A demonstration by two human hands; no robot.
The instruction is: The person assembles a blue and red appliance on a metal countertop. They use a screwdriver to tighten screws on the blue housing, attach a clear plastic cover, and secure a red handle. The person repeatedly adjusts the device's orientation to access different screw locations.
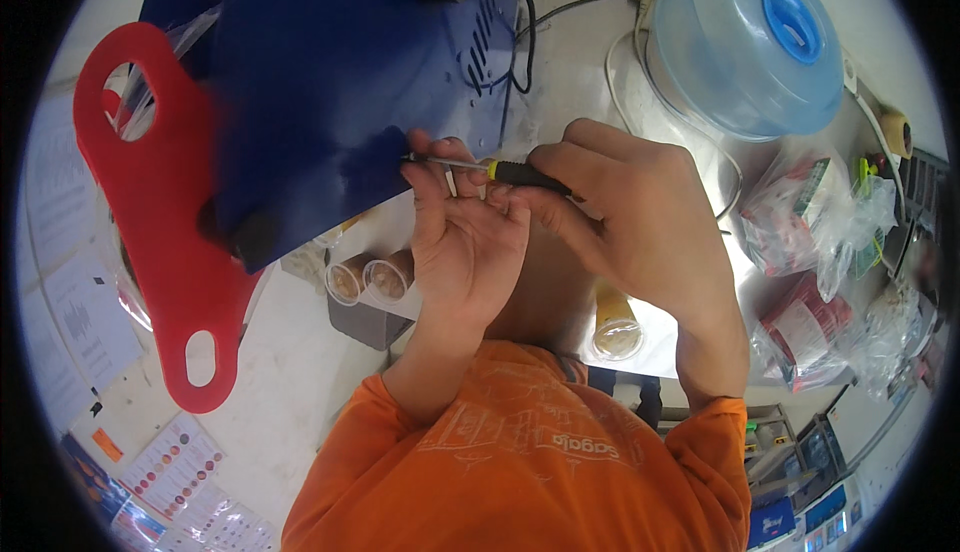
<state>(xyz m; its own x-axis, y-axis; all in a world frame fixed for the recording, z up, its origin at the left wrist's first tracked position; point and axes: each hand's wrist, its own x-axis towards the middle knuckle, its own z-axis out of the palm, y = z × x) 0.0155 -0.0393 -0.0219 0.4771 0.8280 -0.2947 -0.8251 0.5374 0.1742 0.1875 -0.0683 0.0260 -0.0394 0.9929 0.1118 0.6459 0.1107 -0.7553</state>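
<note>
My right hand (635, 207) is closed round the black and yellow handle of a screwdriver (515, 173), whose metal shaft points left. Palm up, my left hand (470, 237) has its fingertips curled about the front end of the shaft. A small dark piece shows at the tip, too small to tell whether it is a screw. Just beyond those fingertips is the blue metal panel (340, 82) of a machine, tilted, with black rubber feet (258, 237) and vent slots. A red side plate (170, 202) with oval handle holes runs along its left side.
Clear cups (385, 277) with brown contents stand left of my left wrist; a yellow-filled cup (617, 330) is near my right forearm. A blue lidded container (745, 47) sits at the back right, with plastic bags (810, 212) below it. Cables (570, 12) cross the metal counter.
</note>
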